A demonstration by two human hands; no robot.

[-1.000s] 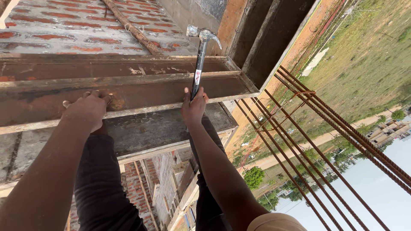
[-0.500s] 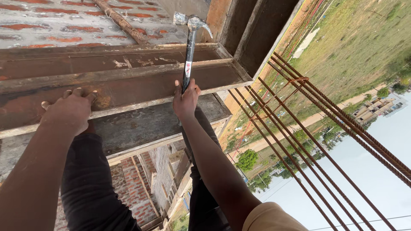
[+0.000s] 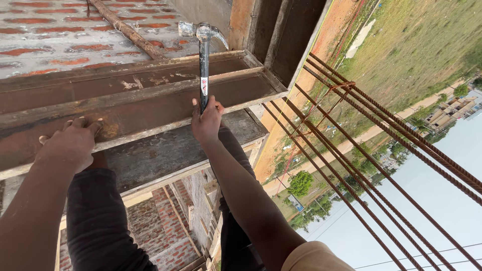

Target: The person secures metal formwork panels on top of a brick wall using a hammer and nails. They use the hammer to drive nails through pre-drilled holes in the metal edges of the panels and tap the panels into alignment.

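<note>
My right hand (image 3: pixel 206 120) grips the black handle of a claw hammer (image 3: pixel 203 55), held upright with its steel head near the brick wall. My left hand (image 3: pixel 72 143) presses flat on the edge of a rusty brown formwork board (image 3: pixel 150 108), fingers spread, holding nothing. The board lies level in front of me, with a second similar board (image 3: pixel 125 83) behind it. My dark-trousered legs (image 3: pixel 100 221) stand on a grey plank (image 3: pixel 170 150) just below the boards.
A red brick wall (image 3: pixel 60 35) with a slanting wooden pole (image 3: pixel 128 31) rises behind the boards. Several rusty steel bars (image 3: pixel 381 150) jut out to the right over a high drop. Far below lie trees, a road and grass.
The hammer in my right hand has lifted and shifted left, its head now higher against the wall. My left hand stays pressed on the board edge.
</note>
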